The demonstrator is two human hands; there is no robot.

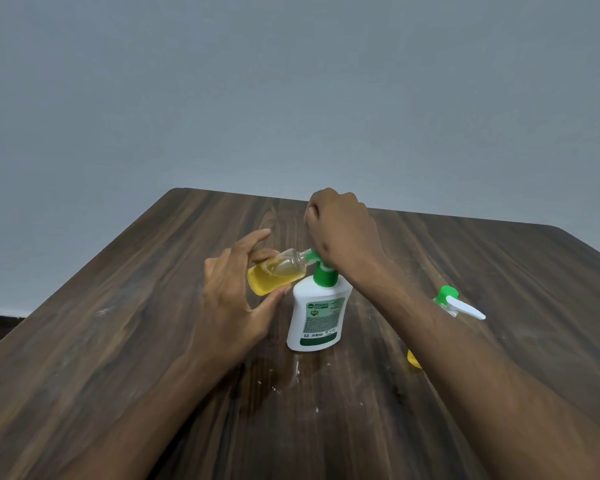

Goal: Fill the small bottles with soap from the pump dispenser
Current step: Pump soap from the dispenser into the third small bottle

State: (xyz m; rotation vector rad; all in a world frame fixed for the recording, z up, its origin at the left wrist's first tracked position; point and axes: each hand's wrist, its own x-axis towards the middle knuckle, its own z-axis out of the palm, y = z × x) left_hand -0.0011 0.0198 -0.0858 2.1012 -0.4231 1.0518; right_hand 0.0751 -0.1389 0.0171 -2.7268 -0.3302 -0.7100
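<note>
Head view: nearest, the wooden table (118,358) carries a second small bottle (413,360) (mostly hidden by the right forearm) with a green-and-white spray top (456,303). Farther, the left hand (232,296) pinches a tilted small bottle (278,273) of yellow soap, its mouth at the nozzle of the upright white pump dispenser (317,313). The right hand (340,230), fingers curled, presses the pump head.

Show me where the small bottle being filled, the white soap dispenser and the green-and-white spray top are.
small bottle (274,275): head view, on its clear body holding yellow soap.
soap dispenser (317,317): head view, on its white labelled body.
spray top (459,304): head view, on its white trigger part.
</note>
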